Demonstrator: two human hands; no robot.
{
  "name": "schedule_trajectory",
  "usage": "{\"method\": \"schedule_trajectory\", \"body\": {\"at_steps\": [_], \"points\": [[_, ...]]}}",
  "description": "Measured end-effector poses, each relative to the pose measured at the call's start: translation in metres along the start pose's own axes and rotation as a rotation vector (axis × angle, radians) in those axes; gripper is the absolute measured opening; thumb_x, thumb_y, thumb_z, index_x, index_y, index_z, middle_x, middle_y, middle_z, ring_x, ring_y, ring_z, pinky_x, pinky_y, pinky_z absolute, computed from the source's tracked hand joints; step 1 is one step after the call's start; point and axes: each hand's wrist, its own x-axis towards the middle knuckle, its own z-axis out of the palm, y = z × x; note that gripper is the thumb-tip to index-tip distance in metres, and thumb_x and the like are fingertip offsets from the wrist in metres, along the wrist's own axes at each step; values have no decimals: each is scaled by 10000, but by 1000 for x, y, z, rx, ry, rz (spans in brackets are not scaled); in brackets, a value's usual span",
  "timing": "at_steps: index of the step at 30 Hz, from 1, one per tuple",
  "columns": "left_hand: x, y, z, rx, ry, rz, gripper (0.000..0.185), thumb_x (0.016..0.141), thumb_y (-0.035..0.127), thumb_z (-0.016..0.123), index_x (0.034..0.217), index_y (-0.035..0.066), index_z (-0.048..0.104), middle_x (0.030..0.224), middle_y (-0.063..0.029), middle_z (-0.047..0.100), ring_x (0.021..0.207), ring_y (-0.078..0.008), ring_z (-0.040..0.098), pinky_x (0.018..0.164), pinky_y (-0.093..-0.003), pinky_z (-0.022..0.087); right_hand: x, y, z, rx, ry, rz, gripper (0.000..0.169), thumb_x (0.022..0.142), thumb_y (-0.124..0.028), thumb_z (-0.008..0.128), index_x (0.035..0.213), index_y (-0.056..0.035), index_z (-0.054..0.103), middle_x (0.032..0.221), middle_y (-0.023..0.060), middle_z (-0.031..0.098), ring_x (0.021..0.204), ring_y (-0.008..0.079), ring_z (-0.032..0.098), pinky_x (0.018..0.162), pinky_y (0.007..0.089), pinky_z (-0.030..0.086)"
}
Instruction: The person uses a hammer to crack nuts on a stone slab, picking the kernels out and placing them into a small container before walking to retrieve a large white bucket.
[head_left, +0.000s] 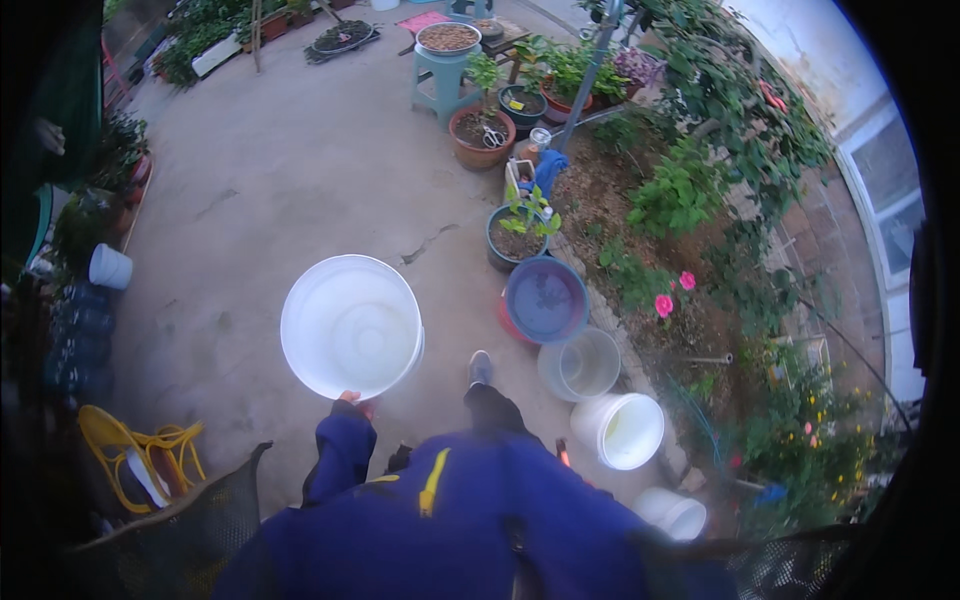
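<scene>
A white plastic bucket is in front of me on the left, its mouth turned up towards me. The thumb of my left hand lies over the near rim, and the fingers are below it, partly hidden. The inside looks pale, with round ridges at the bottom; whether it holds any liquid is unclear. My right hand is out of view, beyond the blue jacket. One grey shoe shows on the concrete floor to the right of the bucket.
A tub of dark liquid, a translucent bucket and two white buckets line the garden bed's edge. Potted plants and a green stool stand farther ahead. At left are a yellow chair and large water bottles.
</scene>
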Motion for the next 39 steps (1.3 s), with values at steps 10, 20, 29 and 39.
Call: {"method": "schedule_trajectory", "body": {"at_steps": [10,20,29,39], "points": [[-48,70,163,-199,-47,198,618,663,66,525,1262,19,378,1199,-222,519,1107,-420,524,997,-560,418,39,-294,-278,-109,367,-351,441,665,-359,760,938,-19,698,907,196,674,869,313,657,788,379,517],[37,177,234,-181,-17,287,598,680,40,536,1256,-39,395,1195,-219,533,1080,-388,563,990,-461,469,154,-429,-354,-295,448,-515,451,636,-351,796,892,6,692,822,188,674,796,299,666,734,373,515],[205,352,339,-83,-67,207,566,714,37,463,1271,-30,385,1202,-245,518,1081,-410,551,959,-497,482,90,-523,-390,-238,195,-78,446,648,-342,786,922,-2,689,859,192,673,832,303,662,756,377,515],[365,470,499,310,47,143,608,696,-25,466,1294,13,359,1177,-230,517,1039,-405,571,896,-500,520,126,-695,-464,-204,160,-12,443,663,-333,775,955,-12,686,900,196,671,872,307,658,780,381,515]]}}
